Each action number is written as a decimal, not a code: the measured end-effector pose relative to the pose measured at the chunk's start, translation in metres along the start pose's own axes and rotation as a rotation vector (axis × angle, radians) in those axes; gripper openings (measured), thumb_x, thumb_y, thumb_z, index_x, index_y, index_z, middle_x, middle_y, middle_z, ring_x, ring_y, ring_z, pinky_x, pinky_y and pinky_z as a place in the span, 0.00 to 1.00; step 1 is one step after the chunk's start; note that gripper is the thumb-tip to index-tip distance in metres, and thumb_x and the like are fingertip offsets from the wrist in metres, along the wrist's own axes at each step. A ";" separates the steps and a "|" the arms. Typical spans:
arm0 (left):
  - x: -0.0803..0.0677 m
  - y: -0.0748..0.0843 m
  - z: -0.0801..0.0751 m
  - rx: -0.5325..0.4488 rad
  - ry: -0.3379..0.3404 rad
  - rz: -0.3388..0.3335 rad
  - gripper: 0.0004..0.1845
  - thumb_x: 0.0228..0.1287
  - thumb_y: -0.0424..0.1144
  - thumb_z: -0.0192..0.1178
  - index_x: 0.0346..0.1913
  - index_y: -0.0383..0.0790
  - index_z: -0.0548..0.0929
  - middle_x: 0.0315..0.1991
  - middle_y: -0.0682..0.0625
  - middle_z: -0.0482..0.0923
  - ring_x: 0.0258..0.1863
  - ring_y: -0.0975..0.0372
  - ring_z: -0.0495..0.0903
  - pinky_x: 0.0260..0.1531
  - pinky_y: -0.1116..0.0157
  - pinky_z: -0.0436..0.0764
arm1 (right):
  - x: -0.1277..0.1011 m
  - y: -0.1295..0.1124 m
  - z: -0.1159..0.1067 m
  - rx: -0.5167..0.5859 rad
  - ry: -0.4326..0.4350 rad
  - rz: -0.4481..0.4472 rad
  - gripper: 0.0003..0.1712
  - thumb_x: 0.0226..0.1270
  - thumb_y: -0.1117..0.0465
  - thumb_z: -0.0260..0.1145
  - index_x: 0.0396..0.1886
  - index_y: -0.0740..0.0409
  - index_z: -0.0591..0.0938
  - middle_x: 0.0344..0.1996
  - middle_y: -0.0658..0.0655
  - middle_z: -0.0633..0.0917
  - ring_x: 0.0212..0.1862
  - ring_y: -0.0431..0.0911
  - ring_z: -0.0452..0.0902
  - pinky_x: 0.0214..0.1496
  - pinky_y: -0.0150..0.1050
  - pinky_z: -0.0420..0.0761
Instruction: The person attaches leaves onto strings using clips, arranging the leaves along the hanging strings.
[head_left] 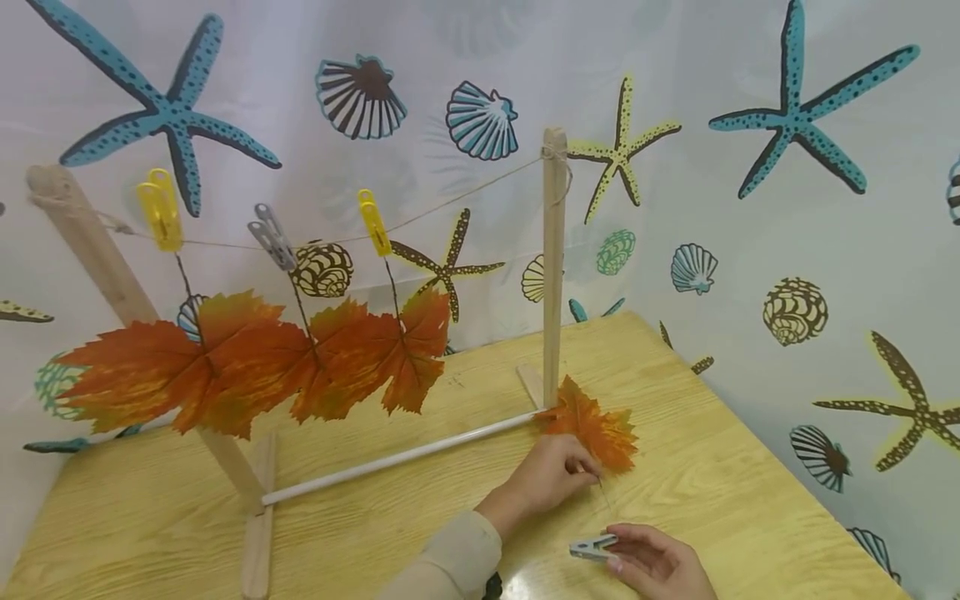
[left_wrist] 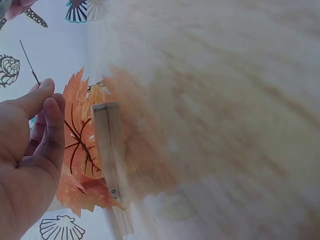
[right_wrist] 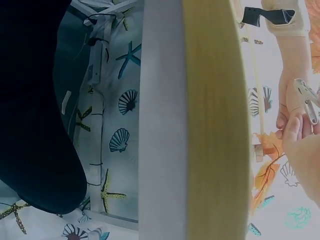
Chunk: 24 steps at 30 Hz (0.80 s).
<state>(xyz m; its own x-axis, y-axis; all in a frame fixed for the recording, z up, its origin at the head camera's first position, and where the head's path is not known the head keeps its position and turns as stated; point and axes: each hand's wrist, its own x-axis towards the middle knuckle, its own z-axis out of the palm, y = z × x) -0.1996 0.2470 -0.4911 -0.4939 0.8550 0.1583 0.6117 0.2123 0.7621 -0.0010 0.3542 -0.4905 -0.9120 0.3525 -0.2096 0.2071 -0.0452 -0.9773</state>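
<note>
The left hand (head_left: 551, 475) rests on the desk (head_left: 720, 492), near the front edge. Its fingers are curled in, and the thumb and first finger pinch the thin dark stem of an orange leaf (head_left: 592, 427). The leaf lies flat on the desk, just past the fingers, and its far tip touches the foot of the right wooden post (head_left: 554, 250). In the left wrist view the stem sticks up from between the fingertips (left_wrist: 47, 92), and the leaf (left_wrist: 80, 150) is right beside the hand (left_wrist: 30, 155).

The right hand (head_left: 660, 562) is at the very front edge of the desk, close to the left hand but not touching it. Its fingers are bent round a small grey peg (head_left: 592, 547) and hold it by one end. The other end of the peg points toward the left hand. In the right wrist view the peg (right_wrist: 306, 100) shows at the fingertips (right_wrist: 295, 132).

Behind the hands stands a little washing line. A string (head_left: 450, 204) runs between the left post (head_left: 97, 250) and the right post. Three orange leaves (head_left: 247, 362) hang from it by their stems. A yellow peg (head_left: 160, 208), a grey peg (head_left: 272, 237) and another yellow peg (head_left: 373, 222) hold them up. A white rod (head_left: 397, 458) lies along the desk between the two posts.
</note>
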 end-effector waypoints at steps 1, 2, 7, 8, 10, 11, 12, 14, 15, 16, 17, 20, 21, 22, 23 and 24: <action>0.000 0.001 0.000 -0.006 0.010 0.000 0.03 0.63 0.35 0.69 0.37 0.43 0.92 0.35 0.56 0.84 0.29 0.76 0.75 0.30 0.77 0.77 | 0.000 0.000 0.001 0.008 0.008 0.003 0.32 0.58 0.63 0.75 0.60 0.74 0.77 0.51 0.60 0.86 0.49 0.42 0.85 0.52 0.33 0.83; 0.000 0.001 -0.001 -0.014 0.018 -0.003 0.03 0.63 0.35 0.69 0.37 0.43 0.92 0.35 0.57 0.84 0.29 0.76 0.75 0.31 0.77 0.77 | 0.000 0.000 0.002 0.014 0.013 0.004 0.32 0.58 0.63 0.75 0.60 0.73 0.77 0.51 0.59 0.86 0.49 0.42 0.85 0.52 0.33 0.83; 0.000 0.004 -0.003 -0.059 0.057 -0.018 0.04 0.62 0.37 0.69 0.38 0.46 0.92 0.36 0.58 0.82 0.33 0.75 0.77 0.35 0.76 0.79 | -0.001 0.003 0.001 0.029 -0.008 -0.071 0.31 0.61 0.65 0.72 0.61 0.76 0.75 0.50 0.54 0.87 0.50 0.40 0.85 0.52 0.33 0.83; 0.000 0.004 -0.003 -0.066 0.064 -0.016 0.04 0.62 0.37 0.69 0.38 0.46 0.92 0.36 0.58 0.82 0.34 0.75 0.77 0.36 0.76 0.79 | -0.001 0.003 0.001 0.034 -0.014 -0.099 0.30 0.62 0.65 0.71 0.61 0.77 0.75 0.50 0.53 0.87 0.50 0.39 0.85 0.52 0.32 0.83; 0.000 0.005 -0.004 -0.081 0.079 -0.009 0.04 0.62 0.37 0.70 0.38 0.46 0.92 0.36 0.58 0.82 0.35 0.74 0.78 0.37 0.76 0.80 | 0.001 0.005 -0.001 0.045 -0.036 -0.166 0.28 0.64 0.67 0.69 0.60 0.79 0.74 0.49 0.51 0.87 0.49 0.38 0.85 0.51 0.32 0.83; 0.000 0.005 -0.005 -0.086 0.085 -0.005 0.04 0.62 0.36 0.70 0.38 0.46 0.92 0.36 0.58 0.82 0.35 0.75 0.78 0.37 0.76 0.80 | 0.001 0.005 -0.001 0.055 -0.044 -0.193 0.28 0.64 0.68 0.69 0.60 0.80 0.74 0.49 0.51 0.87 0.49 0.38 0.85 0.51 0.31 0.84; 0.000 0.005 -0.006 -0.096 0.090 -0.003 0.04 0.62 0.36 0.70 0.38 0.46 0.92 0.36 0.57 0.82 0.35 0.74 0.78 0.37 0.76 0.80 | 0.002 0.006 -0.001 0.067 -0.052 -0.213 0.28 0.65 0.69 0.68 0.60 0.81 0.74 0.49 0.51 0.88 0.49 0.38 0.85 0.50 0.31 0.84; 0.000 0.005 -0.008 -0.104 0.103 0.008 0.04 0.62 0.36 0.70 0.38 0.45 0.92 0.36 0.57 0.82 0.35 0.74 0.78 0.36 0.75 0.80 | 0.002 0.005 -0.001 0.085 -0.058 -0.223 0.28 0.65 0.69 0.68 0.60 0.82 0.73 0.48 0.50 0.88 0.48 0.37 0.85 0.49 0.31 0.84; -0.001 0.006 -0.009 -0.109 0.108 0.011 0.04 0.62 0.35 0.70 0.38 0.44 0.92 0.36 0.57 0.82 0.35 0.74 0.78 0.36 0.75 0.80 | 0.002 0.005 -0.001 0.085 -0.057 -0.219 0.28 0.65 0.69 0.68 0.60 0.82 0.73 0.48 0.50 0.88 0.48 0.38 0.85 0.49 0.31 0.84; -0.001 0.007 -0.010 -0.113 0.113 0.010 0.04 0.62 0.35 0.70 0.38 0.44 0.92 0.36 0.57 0.82 0.35 0.74 0.78 0.36 0.75 0.80 | 0.002 0.004 -0.001 0.087 -0.046 -0.201 0.29 0.64 0.69 0.69 0.60 0.82 0.73 0.48 0.50 0.88 0.48 0.38 0.85 0.49 0.31 0.84; -0.002 0.008 -0.012 -0.113 0.118 0.011 0.04 0.62 0.35 0.69 0.38 0.43 0.92 0.36 0.57 0.82 0.35 0.74 0.78 0.36 0.75 0.80 | 0.001 0.004 0.000 0.089 -0.024 -0.173 0.29 0.62 0.69 0.70 0.60 0.80 0.74 0.47 0.50 0.88 0.47 0.38 0.85 0.48 0.32 0.84; -0.003 0.010 -0.015 -0.111 0.142 0.014 0.04 0.62 0.35 0.69 0.38 0.43 0.91 0.36 0.57 0.82 0.35 0.73 0.78 0.37 0.75 0.80 | 0.001 0.001 0.003 0.101 0.026 -0.083 0.31 0.58 0.68 0.74 0.60 0.77 0.76 0.45 0.48 0.89 0.46 0.40 0.86 0.48 0.33 0.85; -0.004 0.011 -0.016 -0.111 0.155 0.017 0.04 0.63 0.35 0.69 0.38 0.43 0.91 0.36 0.57 0.82 0.35 0.73 0.78 0.37 0.75 0.80 | 0.001 0.001 0.003 0.113 0.031 -0.062 0.32 0.57 0.68 0.75 0.60 0.77 0.76 0.45 0.49 0.89 0.46 0.40 0.86 0.48 0.34 0.85; -0.004 0.012 -0.017 -0.112 0.168 0.018 0.04 0.63 0.35 0.69 0.38 0.43 0.91 0.36 0.57 0.82 0.35 0.73 0.78 0.37 0.74 0.80 | 0.001 0.000 0.003 0.127 0.033 -0.042 0.32 0.56 0.68 0.75 0.60 0.76 0.77 0.44 0.49 0.90 0.46 0.41 0.86 0.49 0.34 0.85; -0.005 0.012 -0.018 -0.117 0.183 0.021 0.04 0.63 0.35 0.68 0.38 0.43 0.91 0.36 0.57 0.82 0.35 0.73 0.79 0.37 0.74 0.80 | 0.001 0.000 0.003 0.137 0.027 -0.034 0.32 0.55 0.69 0.75 0.60 0.76 0.77 0.44 0.49 0.90 0.47 0.41 0.86 0.49 0.35 0.85; -0.006 0.012 -0.019 -0.125 0.198 0.023 0.04 0.63 0.34 0.68 0.38 0.43 0.91 0.37 0.56 0.83 0.35 0.72 0.79 0.37 0.74 0.80 | 0.001 0.001 0.003 0.144 0.014 -0.037 0.33 0.55 0.69 0.75 0.60 0.77 0.76 0.44 0.50 0.90 0.47 0.41 0.86 0.50 0.35 0.85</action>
<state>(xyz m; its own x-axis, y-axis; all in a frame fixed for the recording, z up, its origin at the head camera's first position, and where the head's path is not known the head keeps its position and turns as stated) -0.2009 0.2355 -0.4708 -0.5999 0.7466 0.2876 0.5493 0.1230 0.8265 -0.0034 0.3516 -0.4914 -0.9128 0.3694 -0.1741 0.1197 -0.1658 -0.9789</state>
